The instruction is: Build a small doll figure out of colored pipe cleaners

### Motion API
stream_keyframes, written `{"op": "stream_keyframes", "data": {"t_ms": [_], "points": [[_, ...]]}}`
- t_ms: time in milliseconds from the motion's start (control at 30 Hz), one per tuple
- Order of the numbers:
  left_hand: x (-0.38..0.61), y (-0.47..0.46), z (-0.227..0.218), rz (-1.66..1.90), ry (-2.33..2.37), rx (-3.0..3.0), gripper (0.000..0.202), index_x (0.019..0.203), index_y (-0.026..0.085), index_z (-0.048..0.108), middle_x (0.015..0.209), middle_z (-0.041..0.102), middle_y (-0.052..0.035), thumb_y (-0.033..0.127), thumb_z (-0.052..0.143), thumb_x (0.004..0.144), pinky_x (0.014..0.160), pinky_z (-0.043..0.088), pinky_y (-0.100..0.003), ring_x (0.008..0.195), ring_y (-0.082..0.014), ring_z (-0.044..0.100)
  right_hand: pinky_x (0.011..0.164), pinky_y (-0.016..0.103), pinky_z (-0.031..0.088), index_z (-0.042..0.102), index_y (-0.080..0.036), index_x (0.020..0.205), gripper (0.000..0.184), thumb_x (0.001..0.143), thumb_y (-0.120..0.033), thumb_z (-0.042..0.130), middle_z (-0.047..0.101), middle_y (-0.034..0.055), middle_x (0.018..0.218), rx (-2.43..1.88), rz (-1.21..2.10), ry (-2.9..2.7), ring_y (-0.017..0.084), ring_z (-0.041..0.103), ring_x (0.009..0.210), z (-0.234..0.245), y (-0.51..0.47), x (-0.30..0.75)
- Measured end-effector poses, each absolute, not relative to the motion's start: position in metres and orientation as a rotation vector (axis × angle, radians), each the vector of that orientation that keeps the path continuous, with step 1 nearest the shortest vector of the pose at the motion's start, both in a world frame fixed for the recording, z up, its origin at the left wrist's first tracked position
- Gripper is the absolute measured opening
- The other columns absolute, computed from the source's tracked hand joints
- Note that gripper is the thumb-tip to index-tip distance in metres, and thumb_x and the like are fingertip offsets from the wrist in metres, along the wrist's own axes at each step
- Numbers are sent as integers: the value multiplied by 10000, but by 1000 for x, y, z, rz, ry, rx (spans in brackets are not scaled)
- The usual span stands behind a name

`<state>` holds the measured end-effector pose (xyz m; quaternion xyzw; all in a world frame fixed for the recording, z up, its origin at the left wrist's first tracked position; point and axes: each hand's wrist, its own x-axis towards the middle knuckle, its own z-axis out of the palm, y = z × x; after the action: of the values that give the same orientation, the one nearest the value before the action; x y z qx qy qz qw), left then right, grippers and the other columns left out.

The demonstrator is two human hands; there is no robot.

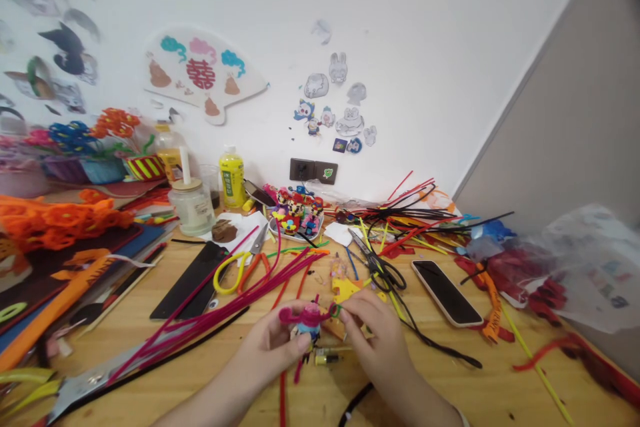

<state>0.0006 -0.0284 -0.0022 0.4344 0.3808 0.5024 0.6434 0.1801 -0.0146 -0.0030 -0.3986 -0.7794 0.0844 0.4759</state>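
My left hand [265, 343] is closed around a small pipe-cleaner figure [309, 325], pink on top and blue below, with thin dark and pink stems under it. The thumb presses on its front and hides part of it. On the figure's right side, my right hand [383, 333] pinches a small green loop [335, 310] between thumb and fingertips, touching the figure's pink end. A little yellow cylinder [327, 359] lies on the table just under the hands. Behind my right fingers is a yellow piece [346, 289].
Magenta pipe cleaners [265, 278] stretch across the table's left side. Yellow-handled scissors [235, 273], black scissors [383, 270] and a phone [447, 293] lie around the hands. Farther back are a tray of small figures [298, 213], a yellow bottle [231, 177] and a glass jar [191, 210].
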Motion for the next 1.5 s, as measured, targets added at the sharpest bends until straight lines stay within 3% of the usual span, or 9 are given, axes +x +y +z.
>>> {"op": "stream_keyframes", "data": {"t_ms": [167,567,967,1500], "points": [[1,-31,6,1115,884,958,313,881,207,717,970,725,-67,337,765,600,958,383,-371,1048,-277,577,579,248,428,584,-188,707,186,847,-168,464,580,22,664,-968,230,-1891,146,544,637,-2,-15,179],[-1,-32,7,1058,794,918,325,915,214,713,1028,711,-66,324,760,613,993,343,-387,1038,-270,579,571,247,436,588,-185,713,179,846,-166,469,584,22,653,-940,207,-1883,146,546,628,-4,-15,180],[-2,-34,10,1013,715,863,293,925,210,705,1007,714,-58,297,737,647,949,369,-368,1011,-265,590,588,232,465,606,-194,866,133,800,-129,512,660,38,765,-940,261,-1816,154,603,687,-3,-19,179],[-7,-32,-4,942,793,836,332,910,220,696,954,722,-62,321,773,603,860,390,-348,980,-258,598,542,226,419,569,-191,707,108,803,-184,519,584,8,634,-930,371,-1756,141,551,607,-1,-20,176]]}}
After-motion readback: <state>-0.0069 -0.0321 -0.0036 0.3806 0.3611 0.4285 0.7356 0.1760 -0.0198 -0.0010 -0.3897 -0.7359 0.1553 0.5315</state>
